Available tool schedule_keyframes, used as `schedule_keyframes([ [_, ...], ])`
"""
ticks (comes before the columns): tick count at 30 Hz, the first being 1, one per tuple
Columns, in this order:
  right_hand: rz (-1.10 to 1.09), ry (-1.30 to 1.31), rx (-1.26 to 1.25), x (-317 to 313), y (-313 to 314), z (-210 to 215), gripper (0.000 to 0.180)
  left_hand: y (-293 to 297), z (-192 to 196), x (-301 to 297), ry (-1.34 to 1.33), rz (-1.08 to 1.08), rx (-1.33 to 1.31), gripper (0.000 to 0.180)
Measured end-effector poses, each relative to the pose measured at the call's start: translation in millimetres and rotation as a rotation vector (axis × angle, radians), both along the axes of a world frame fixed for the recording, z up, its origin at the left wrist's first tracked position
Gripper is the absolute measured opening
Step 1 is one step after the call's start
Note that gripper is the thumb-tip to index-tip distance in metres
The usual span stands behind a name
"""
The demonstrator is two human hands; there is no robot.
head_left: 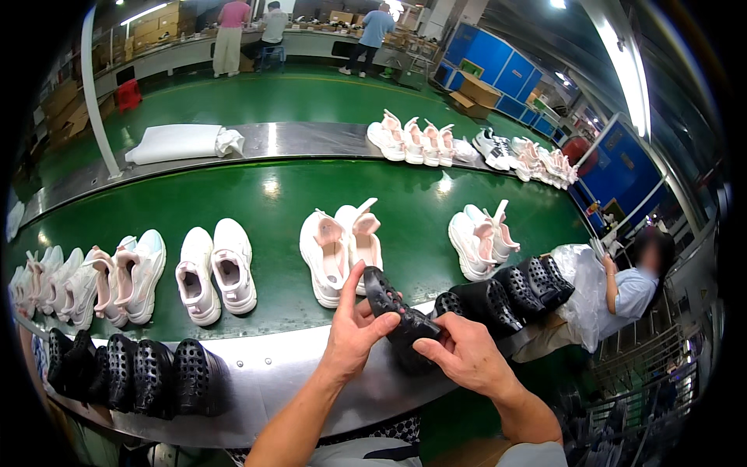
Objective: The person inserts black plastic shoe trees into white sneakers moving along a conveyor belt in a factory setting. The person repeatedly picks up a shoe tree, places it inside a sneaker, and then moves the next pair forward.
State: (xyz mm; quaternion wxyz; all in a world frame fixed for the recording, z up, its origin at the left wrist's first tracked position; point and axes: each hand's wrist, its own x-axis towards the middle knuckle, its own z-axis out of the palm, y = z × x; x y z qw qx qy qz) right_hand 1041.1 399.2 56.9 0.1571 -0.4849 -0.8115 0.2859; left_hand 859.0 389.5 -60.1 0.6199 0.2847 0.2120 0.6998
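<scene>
Over the metal edge of the bench, both my hands grip a black perforated plastic shoe last (408, 330). My left hand (350, 336) pinches its left end, with the index finger pointing up along it. At the opposite end, the thumb and fingers of my right hand (471, 355) are closed on it. Just beyond stands a pair of white sneakers with pink linings, the left shoe (320, 253) next to the right shoe (362, 233), their tongues pulled up. Part of the last is hidden by my fingers.
Black lasts (159, 373) line the metal ledge (264, 381) at left; more lasts (502, 300) stand at right. White sneakers (216, 268) sit along the green belt (296, 183). A white roll (183, 144) lies on the far shelf. A person (626, 288) works at right.
</scene>
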Motion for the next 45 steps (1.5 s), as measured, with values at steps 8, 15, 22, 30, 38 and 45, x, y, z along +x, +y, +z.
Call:
schedule_keyframes([
  [8, -0.045, 0.004, -0.266, -13, 114, -32, 0.051, 104, -1, -51, 1.015, 0.459, -0.174, 0.077],
  [15, -0.157, -0.257, -0.337, -66, 179, -51, 0.049, 208, -26, -90, 1.725, 0.377, -0.062, 0.043],
  [22, -0.034, -0.516, 0.282, -134, 194, -130, 0.021, 223, -41, -90, 1.715, 0.363, 0.096, 0.007],
  [30, -0.072, -0.393, 0.419, -156, 223, -179, 0.02, 218, -53, -102, 1.681, 0.375, 0.053, 0.014],
  [38, -0.1, -0.295, 0.375, -128, 187, -84, 0.024, 196, -66, -85, 1.603, 0.754, 0.242, 0.032],
  [45, -0.063, 0.345, 0.031, -100, 71, -16, 0.021, -73, 13, -64, 1.438, 1.236, 0.209, 0.02],
])
